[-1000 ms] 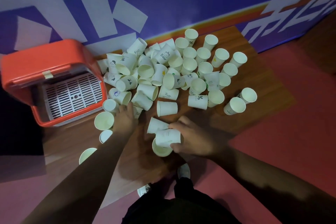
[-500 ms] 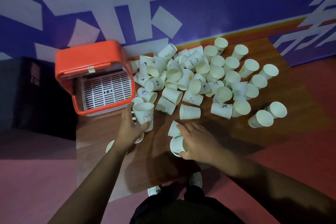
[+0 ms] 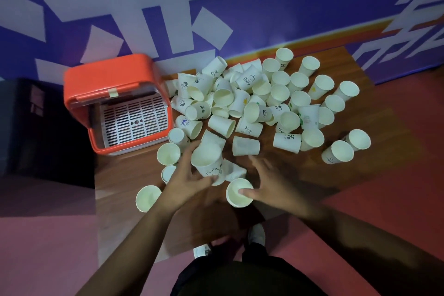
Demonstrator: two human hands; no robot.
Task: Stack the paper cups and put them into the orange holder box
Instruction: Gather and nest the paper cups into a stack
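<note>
Several white paper cups (image 3: 278, 94) lie and stand in a heap on the wooden table (image 3: 374, 127). The orange holder box (image 3: 108, 74) stands at the table's left, its front open on a white slotted tray (image 3: 134, 120). My left hand (image 3: 186, 179) grips a cup with a drawn figure (image 3: 207, 161), mouth upward, just above the table. My right hand (image 3: 271, 182) is blurred, with its fingers stretched forward. Its thumb rests on the rim of an upright cup (image 3: 239, 193). One cup on its side (image 3: 245, 145) lies just beyond both hands.
Three upright cups (image 3: 168, 154) (image 3: 168, 173) (image 3: 147, 198) stand left of my left hand, near the table's front-left corner. A dark box (image 3: 36, 127) sits left of the orange box. The blue wall (image 3: 288, 7) backs the table. My shoes (image 3: 258, 233) are below the near edge.
My left hand has carried the drawn cup rightward toward my right hand. My right hand's fingers have opened off its cup, leaving only the thumb on the rim.
</note>
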